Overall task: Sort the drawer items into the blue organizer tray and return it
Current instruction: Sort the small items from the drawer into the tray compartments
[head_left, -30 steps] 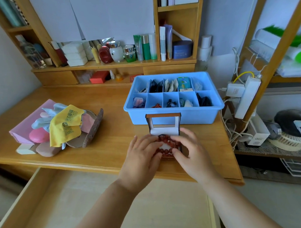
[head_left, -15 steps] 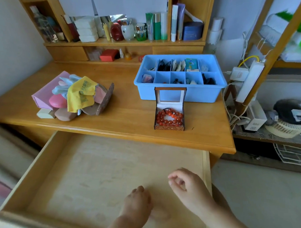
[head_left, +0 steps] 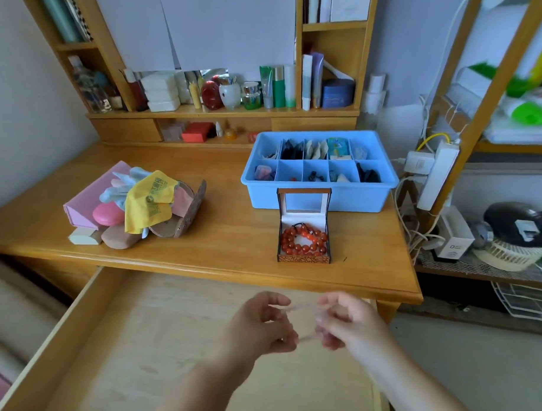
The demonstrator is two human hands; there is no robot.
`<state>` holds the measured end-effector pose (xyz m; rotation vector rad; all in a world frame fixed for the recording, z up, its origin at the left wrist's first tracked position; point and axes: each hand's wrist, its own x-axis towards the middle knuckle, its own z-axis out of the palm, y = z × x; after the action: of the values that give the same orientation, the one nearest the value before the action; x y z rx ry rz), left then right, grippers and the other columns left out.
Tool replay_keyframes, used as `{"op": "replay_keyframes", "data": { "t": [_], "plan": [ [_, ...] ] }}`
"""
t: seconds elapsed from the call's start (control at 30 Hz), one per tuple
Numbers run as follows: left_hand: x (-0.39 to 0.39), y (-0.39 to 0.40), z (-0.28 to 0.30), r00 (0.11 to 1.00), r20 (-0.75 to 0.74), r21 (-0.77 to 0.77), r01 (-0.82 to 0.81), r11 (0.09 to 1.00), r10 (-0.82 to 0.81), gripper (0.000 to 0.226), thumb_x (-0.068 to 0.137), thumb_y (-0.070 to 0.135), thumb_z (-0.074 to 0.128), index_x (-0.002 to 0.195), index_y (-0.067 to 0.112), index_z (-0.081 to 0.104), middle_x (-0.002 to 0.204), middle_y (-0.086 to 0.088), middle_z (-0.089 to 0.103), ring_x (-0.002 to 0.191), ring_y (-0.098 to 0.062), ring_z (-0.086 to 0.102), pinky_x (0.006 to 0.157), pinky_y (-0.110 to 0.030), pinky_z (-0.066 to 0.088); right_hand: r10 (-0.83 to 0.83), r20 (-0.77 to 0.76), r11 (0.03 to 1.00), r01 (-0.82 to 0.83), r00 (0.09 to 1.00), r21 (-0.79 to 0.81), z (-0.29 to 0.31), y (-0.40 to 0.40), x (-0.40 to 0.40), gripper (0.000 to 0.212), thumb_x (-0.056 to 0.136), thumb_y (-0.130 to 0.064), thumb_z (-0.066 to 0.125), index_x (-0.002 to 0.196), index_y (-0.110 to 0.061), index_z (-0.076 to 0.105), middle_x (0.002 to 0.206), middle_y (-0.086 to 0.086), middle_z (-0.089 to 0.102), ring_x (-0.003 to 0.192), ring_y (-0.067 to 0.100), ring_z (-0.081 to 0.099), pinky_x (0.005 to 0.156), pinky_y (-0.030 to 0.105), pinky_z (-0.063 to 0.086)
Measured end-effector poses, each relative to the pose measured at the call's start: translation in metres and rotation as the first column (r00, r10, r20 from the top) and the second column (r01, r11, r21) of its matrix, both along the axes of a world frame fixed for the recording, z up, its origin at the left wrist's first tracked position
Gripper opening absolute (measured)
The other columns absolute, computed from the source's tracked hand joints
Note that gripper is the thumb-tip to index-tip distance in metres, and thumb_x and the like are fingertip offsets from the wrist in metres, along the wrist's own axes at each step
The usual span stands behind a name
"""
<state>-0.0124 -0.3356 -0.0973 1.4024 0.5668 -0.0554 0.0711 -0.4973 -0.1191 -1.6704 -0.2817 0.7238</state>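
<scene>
1. Tray is set on the tabletop, right rear; ten compartments, most with small items.
2. A thin clear band, blurred, is pinched and stretched between left hand and right hand over the open drawer.
3. Advised: tension eased, band dropped into a sparse cell.
4. Box, lid up, holds red beads.

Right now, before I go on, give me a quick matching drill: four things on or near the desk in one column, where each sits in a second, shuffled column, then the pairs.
Things:
1. red bead bracelet
2. yellow cloth
3. blue organizer tray
4. thin clear band

Places:
A. on the pile at the desk's left
B. stretched between both hands, over the open drawer
C. in the open jewelry box
D. desk's right rear, behind the jewelry box

Pairs: 1-C, 2-A, 3-D, 4-B
</scene>
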Motion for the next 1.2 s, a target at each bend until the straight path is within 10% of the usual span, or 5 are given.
{"op": "replay_keyframes", "data": {
  "t": [0.3, 0.7, 0.83, 0.93, 1.2],
  "plan": [
    [0.116, 0.029, 0.033, 0.980, 0.197, 0.746, -0.153, 0.649, 0.005, 0.022, 0.085, 0.004, 0.054, 0.087, 0.022, 0.067, 0.074, 0.010, 0.063, 0.069, -0.012, 0.060, 0.055, -0.018, 0.048, -0.011, 0.714, 0.936, 0.259, 0.700, -0.239, 0.049, 0.055, 0.098, 0.011, 0.089, -0.025, 0.061, 0.082, -0.032, 0.056, 0.070, -0.010, 0.062, 0.062, 0.005, 0.058, 0.053, 0.025, 0.048],
    [0.085, 0.026, 0.001, 0.948, 0.254, 0.943, -0.199, 0.267, -0.191, 0.033, 0.084, 0.003, 0.060, 0.113, 0.017, 0.068, 0.113, 0.004, 0.069, 0.099, -0.015, 0.066, 0.079, -0.021, 0.050, 0.253, 0.851, 0.911, 0.183, 0.460, -0.370, 0.012, 0.043, 0.104, 0.029, 0.090, -0.010, 0.059, 0.117, -0.015, 0.067, 0.122, 0.000, 0.065, 0.118, 0.022, 0.054, 0.103, 0.043, 0.041],
    [0.077, 0.022, -0.015, 0.955, -0.055, 0.992, 0.085, 0.089, -0.293, 0.047, 0.099, 0.032, 0.034, 0.144, 0.021, 0.037, 0.151, 0.006, 0.035, 0.144, -0.014, 0.021, 0.119, -0.034, 0.012, 0.353, 0.866, 0.863, 0.234, 0.354, -0.448, 0.009, 0.046, 0.106, 0.034, 0.094, -0.030, 0.050, 0.125, -0.019, 0.060, 0.122, -0.003, 0.064, 0.122, 0.021, 0.052, 0.110, 0.049, 0.030],
    [0.072, 0.017, -0.011, 0.948, -0.209, 0.975, 0.183, -0.126, -0.238, 0.060, 0.090, 0.045, 0.031, 0.134, 0.009, 0.052, 0.143, -0.006, 0.048, 0.136, -0.026, 0.038, 0.108, -0.050, 0.032, 0.394, 0.852, 0.818, 0.291, 0.345, -0.496, 0.007, 0.051, 0.105, 0.039, 0.093, -0.039, 0.047, 0.122, -0.017, 0.062, 0.119, -0.001, 0.062, 0.118, 0.023, 0.053, 0.108, 0.048, 0.032],
    [0.072, 0.028, -0.019, 0.898, -0.233, 0.972, 0.215, -0.091, -0.373, 0.064, 0.097, 0.050, 0.023, 0.152, 0.022, 0.006, 0.157, 0.007, -0.005, 0.143, -0.013, -0.017, 0.119, -0.044, -0.005, 0.463, 0.814, 0.805, 0.217, 0.351, -0.552, 0.001, 0.050, 0.103, 0.055, 0.095, -0.049, 0.029, 0.136, -0.020, 0.050, 0.147, 0.001, 0.041, 0.136, 0.021, 0.037, 0.115, 0.046, 0.019]
  ]
}}
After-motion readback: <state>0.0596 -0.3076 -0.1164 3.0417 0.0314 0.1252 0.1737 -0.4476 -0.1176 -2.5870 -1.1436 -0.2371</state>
